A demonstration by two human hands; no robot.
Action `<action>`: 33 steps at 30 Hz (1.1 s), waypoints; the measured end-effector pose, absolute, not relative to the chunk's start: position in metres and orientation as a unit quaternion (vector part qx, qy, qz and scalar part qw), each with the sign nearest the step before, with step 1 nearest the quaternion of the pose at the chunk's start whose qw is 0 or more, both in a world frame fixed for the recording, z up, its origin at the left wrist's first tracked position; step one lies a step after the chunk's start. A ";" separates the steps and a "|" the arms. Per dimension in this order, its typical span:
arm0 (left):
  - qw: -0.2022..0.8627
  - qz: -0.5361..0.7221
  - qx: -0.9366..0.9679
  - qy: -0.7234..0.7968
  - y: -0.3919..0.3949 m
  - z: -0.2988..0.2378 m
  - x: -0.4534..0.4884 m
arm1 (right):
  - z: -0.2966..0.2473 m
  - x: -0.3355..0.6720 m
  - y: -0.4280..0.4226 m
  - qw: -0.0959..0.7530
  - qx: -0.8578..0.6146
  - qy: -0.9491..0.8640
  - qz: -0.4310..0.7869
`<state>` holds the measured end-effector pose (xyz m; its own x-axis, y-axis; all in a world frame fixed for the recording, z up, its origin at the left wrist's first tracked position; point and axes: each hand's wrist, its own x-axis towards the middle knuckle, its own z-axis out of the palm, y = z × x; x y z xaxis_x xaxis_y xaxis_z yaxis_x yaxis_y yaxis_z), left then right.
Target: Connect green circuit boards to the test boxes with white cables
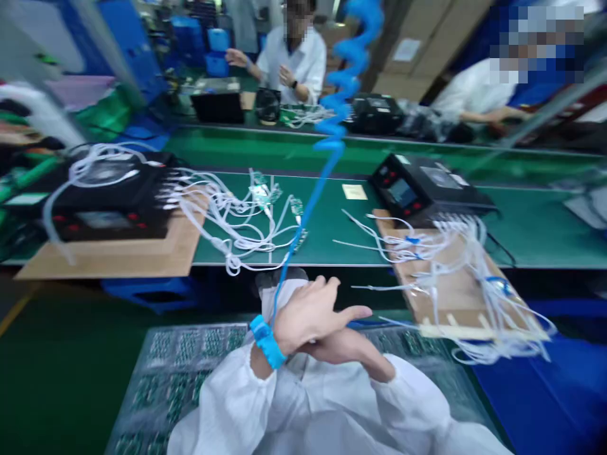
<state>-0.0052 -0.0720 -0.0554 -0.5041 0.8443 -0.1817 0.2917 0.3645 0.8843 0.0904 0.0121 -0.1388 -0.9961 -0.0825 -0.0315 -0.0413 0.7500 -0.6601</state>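
My left hand (308,314) lies over my lap with its fingers stretched out and its thumb pointing right, holding nothing that I can see. A blue wrist strap (268,342) is around that wrist, and a coiled blue cord (318,183) runs up from it. Under the left palm is my right hand (344,346), apparently touching it; its fingers are mostly hidden. Beyond the hands, on the green bench (327,221), white cables (241,240) lie tangled, with small green circuit boards (260,196) at their ends.
Two black testers, left (109,218) and right (427,189), stand on the bench with white cables plugged in. A cardboard sheet (455,291) juts over the front edge. Clear trays (156,379) of circuit boards lie around my lap. Two people sit across the bench.
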 end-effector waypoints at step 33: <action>0.452 0.734 -0.038 0.506 0.122 -0.092 -0.052 | -0.041 0.176 0.232 -0.186 0.194 0.950 -0.156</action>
<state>-0.0522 0.1220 -0.0915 -0.5891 0.6242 -0.5132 -0.7017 -0.0801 0.7079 0.1756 0.2323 -0.0411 -0.8554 0.4265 0.2940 0.3100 0.8762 -0.3691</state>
